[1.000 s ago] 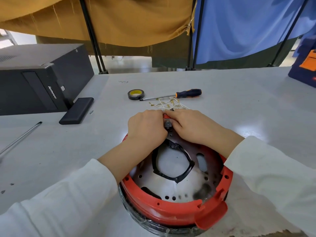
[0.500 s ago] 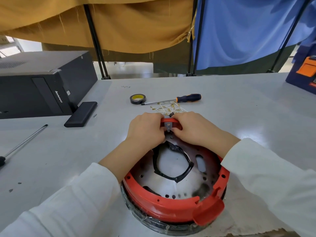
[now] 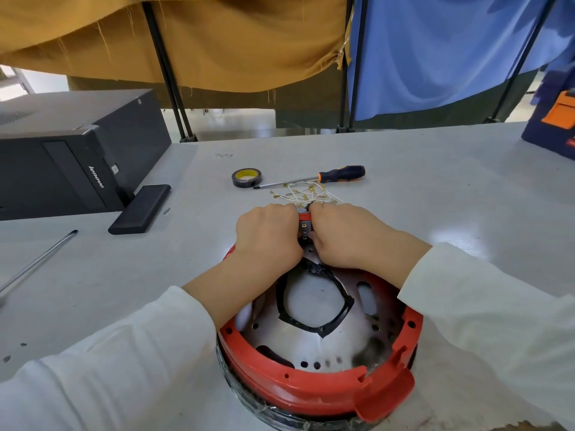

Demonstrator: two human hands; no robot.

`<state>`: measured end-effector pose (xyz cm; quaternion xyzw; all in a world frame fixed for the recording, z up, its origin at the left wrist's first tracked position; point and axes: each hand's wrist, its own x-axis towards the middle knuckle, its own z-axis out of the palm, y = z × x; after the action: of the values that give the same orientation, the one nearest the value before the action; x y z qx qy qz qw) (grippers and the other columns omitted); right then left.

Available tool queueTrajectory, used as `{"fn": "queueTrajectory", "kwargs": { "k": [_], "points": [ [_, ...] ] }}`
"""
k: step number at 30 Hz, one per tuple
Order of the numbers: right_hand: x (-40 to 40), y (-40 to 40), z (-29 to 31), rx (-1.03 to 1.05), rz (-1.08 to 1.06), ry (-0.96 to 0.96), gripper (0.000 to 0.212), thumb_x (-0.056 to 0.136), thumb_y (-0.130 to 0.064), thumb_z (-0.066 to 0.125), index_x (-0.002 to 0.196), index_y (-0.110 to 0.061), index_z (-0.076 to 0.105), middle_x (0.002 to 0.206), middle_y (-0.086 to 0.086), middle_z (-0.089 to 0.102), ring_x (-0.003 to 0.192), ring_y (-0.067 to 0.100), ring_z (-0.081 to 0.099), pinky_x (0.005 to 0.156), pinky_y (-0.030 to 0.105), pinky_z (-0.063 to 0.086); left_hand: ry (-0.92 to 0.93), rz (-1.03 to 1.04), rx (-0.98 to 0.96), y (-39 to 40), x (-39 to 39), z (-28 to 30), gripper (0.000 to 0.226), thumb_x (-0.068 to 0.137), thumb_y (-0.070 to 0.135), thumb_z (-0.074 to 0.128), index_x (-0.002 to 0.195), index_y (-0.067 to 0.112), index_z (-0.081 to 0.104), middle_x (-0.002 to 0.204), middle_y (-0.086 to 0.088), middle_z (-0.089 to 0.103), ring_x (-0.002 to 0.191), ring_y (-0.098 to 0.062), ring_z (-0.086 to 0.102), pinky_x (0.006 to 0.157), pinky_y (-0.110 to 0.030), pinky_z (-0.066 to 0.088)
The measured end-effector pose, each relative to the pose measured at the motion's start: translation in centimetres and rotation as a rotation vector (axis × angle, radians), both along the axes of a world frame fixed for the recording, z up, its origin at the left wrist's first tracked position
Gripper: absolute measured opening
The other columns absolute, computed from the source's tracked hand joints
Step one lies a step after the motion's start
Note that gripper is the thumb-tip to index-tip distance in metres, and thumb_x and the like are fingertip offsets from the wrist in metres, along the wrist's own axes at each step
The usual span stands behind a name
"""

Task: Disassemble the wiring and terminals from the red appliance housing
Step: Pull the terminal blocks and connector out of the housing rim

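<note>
The red appliance housing [image 3: 314, 387] sits on the grey table [image 3: 435, 188] close to its near edge, roughly central along that edge, with a perforated metal plate [image 3: 311, 340] visible inside the ring and a loop of black tape-wrapped material [image 3: 314, 301] lying on that plate. A red tab projects from the housing rim at its near right side. In the head view, the left hand [image 3: 267, 234] and the right hand [image 3: 345, 236] are both placed at the far rim of the housing, knuckles up, fingers curled over the red rim on either side of a small metal terminal bracket [image 3: 304, 228] seated between them; both hands grip the rim there. Which fingers contact the bracket itself cannot be determined. Both arms wear white sleeves [image 3: 485, 309]. Just beyond the hands, toward the far edge of the table, lies a loose bundle of white wires with brass terminals [image 3: 306, 194]. Beyond the bundle lies a screwdriver [image 3: 323, 177] with a black and orange handle, shaft pointing left toward a roll of black tape [image 3: 246, 177]. Along the left edge stands a black computer case [image 3: 71, 150], with a flat black block [image 3: 140, 209] lying beside it. A metal rod [image 3: 37, 262] lies near the left edge, closer to the person.
</note>
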<state>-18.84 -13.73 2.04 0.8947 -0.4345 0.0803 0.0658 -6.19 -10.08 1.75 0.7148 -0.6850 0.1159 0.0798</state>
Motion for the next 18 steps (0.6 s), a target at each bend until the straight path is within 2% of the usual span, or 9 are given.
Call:
{"fn": "queueTrajectory", "kwargs": {
  "k": [3,6,12,18],
  "points": [
    [-0.21,0.30,-0.30,-0.052,0.029,0.057,0.028,0.094,-0.023,0.048,0.116,-0.006,0.041,0.117,0.013,0.054,0.099,0.031,0.057,0.063,0.031,0.030,-0.006,-0.018,-0.003,0.11,0.04,-0.09,0.020,0.078,0.027,0.057,0.096,0.021,0.051,0.100,-0.002,0.061,0.090,-0.027,0.060,0.060,-0.029,0.029],
    [-0.52,0.34,-0.39,-0.066,0.057,0.050,0.027,0.096,-0.023,0.044,0.116,-0.007,0.040,0.118,0.012,0.053,0.098,0.030,0.057,0.063,0.031,0.028,0.003,-0.032,-0.016,0.40,0.13,-0.34,0.018,0.079,0.026,0.055,0.091,0.022,0.043,0.102,-0.001,0.057,0.090,-0.026,0.059,0.060,-0.029,0.029],
    [-0.44,0.39,-0.74,-0.122,0.058,0.058,0.026,0.095,-0.024,0.042,0.115,-0.007,0.039,0.116,0.010,0.053,0.092,0.028,0.058,0.060,0.032,0.026,-0.117,0.001,0.008,0.18,-0.32,-0.73,0.032,0.081,0.026,0.053,0.108,0.012,0.045,0.110,-0.005,0.049,0.096,-0.024,0.057,0.060,-0.031,0.029],
    [-0.30,0.53,-0.78,-0.157,0.058,0.103,0.030,0.096,-0.026,0.040,0.118,-0.006,0.038,0.118,0.011,0.051,0.093,0.027,0.059,0.060,0.032,0.029,-0.153,0.016,-0.004,0.04,-0.55,-0.94,0.033,0.081,0.024,0.053,0.110,0.011,0.044,0.111,-0.005,0.049,0.096,-0.024,0.057,0.060,-0.031,0.030]
  ]
}}
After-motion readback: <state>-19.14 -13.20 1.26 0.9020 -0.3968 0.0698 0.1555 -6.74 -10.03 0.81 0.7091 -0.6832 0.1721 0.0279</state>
